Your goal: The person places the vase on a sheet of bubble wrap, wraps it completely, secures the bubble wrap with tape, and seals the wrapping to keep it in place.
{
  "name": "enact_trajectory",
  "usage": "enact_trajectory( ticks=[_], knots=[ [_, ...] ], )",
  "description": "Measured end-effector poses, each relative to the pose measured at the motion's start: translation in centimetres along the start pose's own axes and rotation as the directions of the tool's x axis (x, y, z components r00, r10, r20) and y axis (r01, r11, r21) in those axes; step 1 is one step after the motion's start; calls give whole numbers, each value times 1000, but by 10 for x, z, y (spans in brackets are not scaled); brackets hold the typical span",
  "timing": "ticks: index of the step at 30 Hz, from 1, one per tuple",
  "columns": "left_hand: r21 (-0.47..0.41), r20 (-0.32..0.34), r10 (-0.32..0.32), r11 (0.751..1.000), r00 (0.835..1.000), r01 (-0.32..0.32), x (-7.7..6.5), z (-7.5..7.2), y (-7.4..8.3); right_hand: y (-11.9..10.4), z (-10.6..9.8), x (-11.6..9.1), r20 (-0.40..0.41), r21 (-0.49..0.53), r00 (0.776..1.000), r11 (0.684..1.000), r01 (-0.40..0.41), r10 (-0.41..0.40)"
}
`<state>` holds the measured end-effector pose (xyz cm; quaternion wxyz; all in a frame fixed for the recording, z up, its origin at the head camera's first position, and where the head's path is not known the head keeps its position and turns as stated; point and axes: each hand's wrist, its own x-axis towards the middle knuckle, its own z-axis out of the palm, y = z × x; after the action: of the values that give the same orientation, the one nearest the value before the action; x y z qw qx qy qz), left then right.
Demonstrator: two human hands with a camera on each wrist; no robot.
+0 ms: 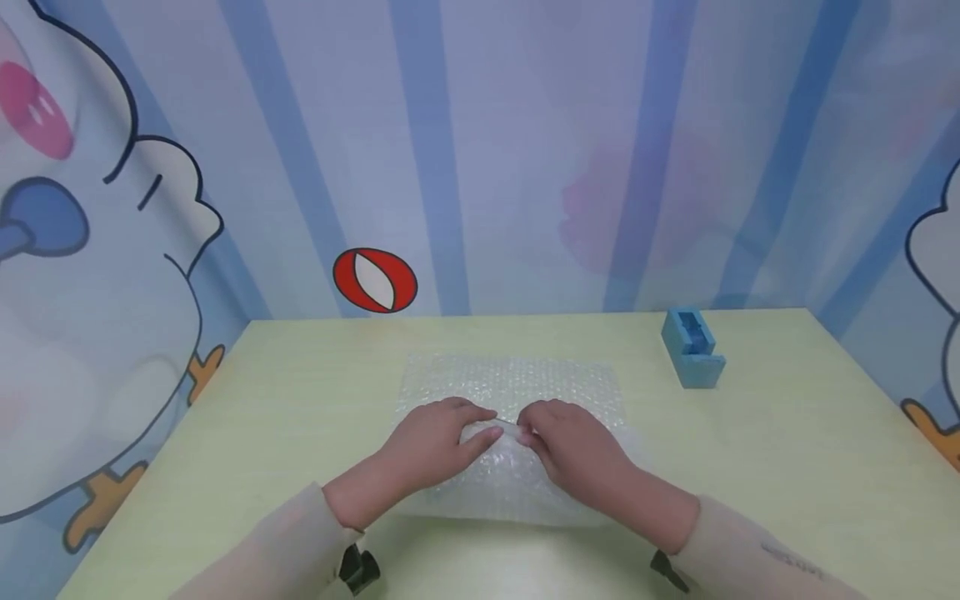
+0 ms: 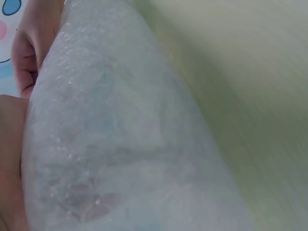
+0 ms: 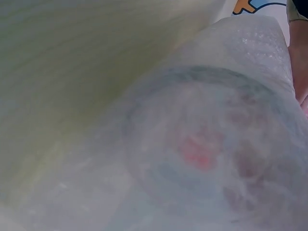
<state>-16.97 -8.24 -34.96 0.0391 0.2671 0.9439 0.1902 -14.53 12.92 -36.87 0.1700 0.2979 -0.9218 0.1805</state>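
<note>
A clear sheet of bubble wrap point(image 1: 517, 379) covers the middle of the table, its near part lifted toward the person. Thumb and fingers of the left hand point(image 1: 431, 443) pinch a raised edge at its middle. Close beside it, the right hand point(image 1: 576, 443) grips the same edge with curled fingers. A narrow pale strip of this edge shows between the fingertips. From the left wrist, the bubble wrap point(image 2: 120, 110) hides most of the left hand. A blurred round outline with a reddish patch shows through the bubble wrap point(image 3: 202, 144) in the right wrist view.
A light blue tape dispenser point(image 1: 693, 350) stands at the back right of the pale yellow table point(image 1: 315, 367). Behind the table hangs a blue striped backdrop point(image 1: 517, 150) with cartoon figures. Dark straps point(image 1: 358, 570) circle both wrists at the sleeves.
</note>
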Motion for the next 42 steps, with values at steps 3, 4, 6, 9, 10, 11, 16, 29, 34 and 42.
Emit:
enact_trajectory(
  ticks=[3, 4, 6, 9, 10, 11, 16, 29, 34, 42],
  knots=[
    [8, 15, 7, 1000, 1000, -8, 2, -1, 1, -1, 0, 3, -4, -55, 1000, 998, 8, -8],
    [13, 20, 10, 1000, 1000, -10, 3, -2, 1, -1, 0, 4, -2, -84, 1000, 996, 5, -5],
    [23, 24, 13, 1000, 1000, -13, 4, -2, 2, -3, 0, 4, 2, -163, 1000, 987, 10, -9],
    [29, 25, 6, 1000, 1000, -6, 6, -3, 3, -5, -3, 2, 41, -268, 999, 963, 2, 10],
    [27, 24, -1, 1000, 1000, 0, 7, -3, 3, -5, -6, 0, 65, -287, 998, 958, 0, 20],
    [22, 20, -9, 1000, 1000, 8, 7, -3, 2, -4, -9, -2, 94, -296, 995, 955, -1, 30],
    [1, 9, -34, 999, 999, 34, 9, -1, 2, 6, -19, -15, 266, -212, 962, 977, 0, 58],
    [12, 24, 8, 1000, 1000, -9, 8, -1, -3, 15, -15, -6, 469, -142, 883, 988, 64, 11],
    [17, 33, 16, 1000, 999, -17, 8, -3, -2, 14, -13, 0, 490, -151, 871, 987, 47, 33],
    [389, -13, 163, 910, 987, -145, -2, 1, 5, 13, -14, 2, 523, -151, 848, 989, -6, 85]
  ],
)
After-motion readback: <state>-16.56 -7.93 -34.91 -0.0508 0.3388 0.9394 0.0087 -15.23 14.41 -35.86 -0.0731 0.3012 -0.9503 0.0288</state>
